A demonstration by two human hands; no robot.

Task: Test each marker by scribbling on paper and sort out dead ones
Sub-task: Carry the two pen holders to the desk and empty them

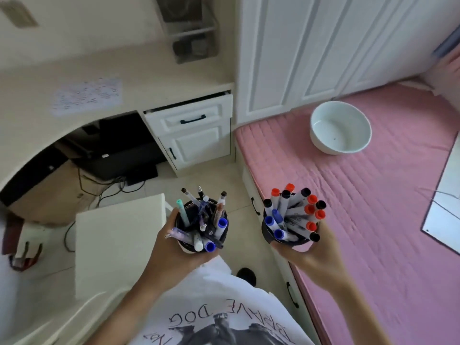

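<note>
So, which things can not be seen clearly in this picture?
- Paper on the desk, head view: scribbles blurred, unreadable.
- White board on the bed: cut off by the right edge.
- Cup in the right hand: marker bodies hidden inside; only caps show.
- Cup in the left hand: pens overlap, count unclear.

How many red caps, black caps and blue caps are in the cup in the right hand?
In the cup held by the right hand:
Red caps: 6
Black caps: 5
Blue caps: 3
Total: 14 caps that show; any buried deeper can't be seen.
</note>
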